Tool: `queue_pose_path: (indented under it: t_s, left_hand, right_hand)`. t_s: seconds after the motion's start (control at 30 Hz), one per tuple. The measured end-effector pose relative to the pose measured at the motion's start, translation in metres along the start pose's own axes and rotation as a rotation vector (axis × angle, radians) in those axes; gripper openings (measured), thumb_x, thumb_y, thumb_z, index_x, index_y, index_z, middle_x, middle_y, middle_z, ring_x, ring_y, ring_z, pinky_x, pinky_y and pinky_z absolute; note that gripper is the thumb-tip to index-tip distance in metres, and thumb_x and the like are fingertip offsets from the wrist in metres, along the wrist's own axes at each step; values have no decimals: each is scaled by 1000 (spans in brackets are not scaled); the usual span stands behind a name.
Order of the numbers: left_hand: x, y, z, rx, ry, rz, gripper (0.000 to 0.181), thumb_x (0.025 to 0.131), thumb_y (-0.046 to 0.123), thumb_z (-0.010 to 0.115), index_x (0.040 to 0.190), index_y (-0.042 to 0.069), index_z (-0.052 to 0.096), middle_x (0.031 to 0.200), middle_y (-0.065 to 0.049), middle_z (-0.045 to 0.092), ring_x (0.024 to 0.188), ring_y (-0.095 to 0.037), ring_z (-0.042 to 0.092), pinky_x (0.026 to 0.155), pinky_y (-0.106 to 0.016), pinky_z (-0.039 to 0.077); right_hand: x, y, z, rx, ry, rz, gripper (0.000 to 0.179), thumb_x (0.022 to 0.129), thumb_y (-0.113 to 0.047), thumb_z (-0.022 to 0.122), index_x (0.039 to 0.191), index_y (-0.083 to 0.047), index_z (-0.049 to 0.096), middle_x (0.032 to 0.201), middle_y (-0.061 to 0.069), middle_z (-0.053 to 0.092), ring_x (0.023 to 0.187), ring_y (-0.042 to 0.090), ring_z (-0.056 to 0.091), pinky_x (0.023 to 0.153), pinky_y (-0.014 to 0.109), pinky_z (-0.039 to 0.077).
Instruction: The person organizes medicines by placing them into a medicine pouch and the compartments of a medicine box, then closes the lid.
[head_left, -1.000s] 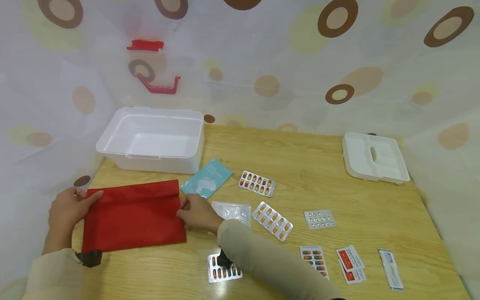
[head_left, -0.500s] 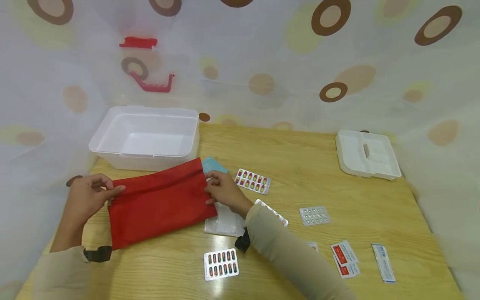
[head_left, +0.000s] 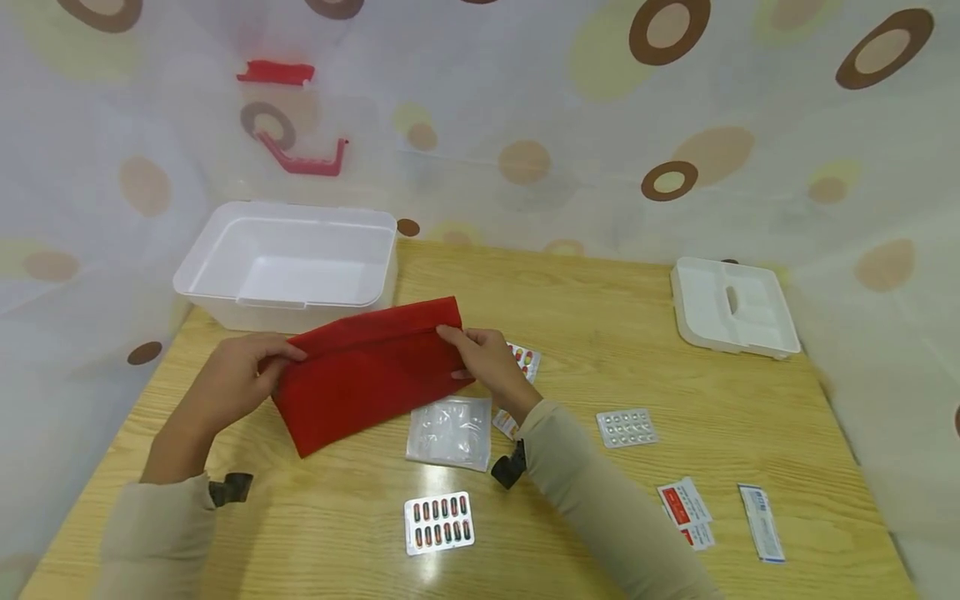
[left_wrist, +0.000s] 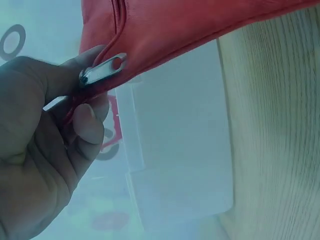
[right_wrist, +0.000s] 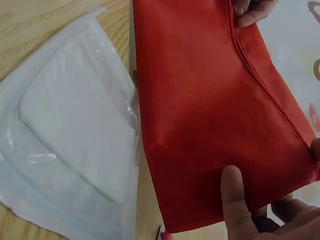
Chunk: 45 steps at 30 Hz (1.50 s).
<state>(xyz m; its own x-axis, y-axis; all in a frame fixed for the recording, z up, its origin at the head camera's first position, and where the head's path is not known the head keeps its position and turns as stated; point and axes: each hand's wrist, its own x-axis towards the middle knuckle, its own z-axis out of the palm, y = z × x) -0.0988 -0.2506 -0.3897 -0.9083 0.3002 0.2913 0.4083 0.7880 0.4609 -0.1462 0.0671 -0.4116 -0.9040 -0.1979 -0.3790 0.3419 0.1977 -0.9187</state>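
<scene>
Both hands hold a red zippered pouch (head_left: 367, 367) by its two ends, tilted above the table in the head view. My left hand (head_left: 243, 375) pinches the left end near the zipper; the left wrist view shows a metal zipper pull (left_wrist: 104, 71) right by the thumb. At the other end, my right hand (head_left: 487, 362) grips the side edge, with one finger lying across the red fabric in the right wrist view. Just below the pouch lies a clear plastic packet (head_left: 450, 433) with white contents (right_wrist: 75, 115).
A white open box (head_left: 270, 315) stands behind the pouch. Capsule blister packs (head_left: 440, 523) lie in front and behind the right arm. Rightward are a tablet blister (head_left: 627, 427), red-and-white sachets (head_left: 686, 504), a narrow packet (head_left: 761, 522) and a white compartment tray (head_left: 712, 321).
Both hands have carried the pouch right and away from the body. It now covers the teal packet, and the clear packet shows more fully.
</scene>
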Motion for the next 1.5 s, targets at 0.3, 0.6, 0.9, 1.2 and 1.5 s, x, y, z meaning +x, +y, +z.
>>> queue_pose_path:
  t_s: [0.3, 0.6, 0.9, 1.2, 1.5]
  left_hand:
    - [4, 17, 0, 65, 4, -43, 10, 87, 2, 71, 96, 7, 72, 95, -11, 74, 85, -30, 68, 74, -48, 52]
    - [4, 28, 4, 107, 56, 0, 27, 76, 9, 84, 99, 6, 70, 97, -9, 69, 85, -30, 67, 70, -47, 52]
    - [-1, 35, -4, 117, -161, -48, 19, 73, 19, 88, 85, 13, 75, 109, -13, 68, 95, -34, 68, 76, -50, 55]
    - [-4, 43, -5, 78, -246, -120, 47, 70, 35, 90, 105, 8, 73, 116, -14, 67, 105, -35, 64, 84, -53, 53]
    - [-4, 48, -6, 91, -220, -134, 54, 67, 40, 91, 105, 7, 72, 114, -12, 66, 100, -32, 64, 80, -52, 54]
  right_hand:
    - [-4, -5, -4, -13, 70, -13, 27, 92, -20, 53, 91, -1, 72, 98, 9, 72, 87, 16, 66, 80, 27, 57]
    - [-8, -6, -2, -81, 162, -74, 22, 85, -6, 45, 64, -11, 47, 76, 0, 52, 77, 14, 48, 69, 23, 43]
    - [-15, -6, -5, -137, 154, -112, 18, 87, -9, 46, 75, -7, 60, 84, 3, 60, 79, 16, 50, 69, 26, 42]
    - [-40, 3, -16, -416, 229, -266, 37, 87, -33, 67, 117, -11, 65, 123, 8, 56, 108, 25, 52, 80, 31, 45]
    - [-110, 32, 1, -1025, -130, -685, 15, 79, -26, 76, 90, -19, 69, 87, -6, 66, 76, 9, 61, 57, 20, 43]
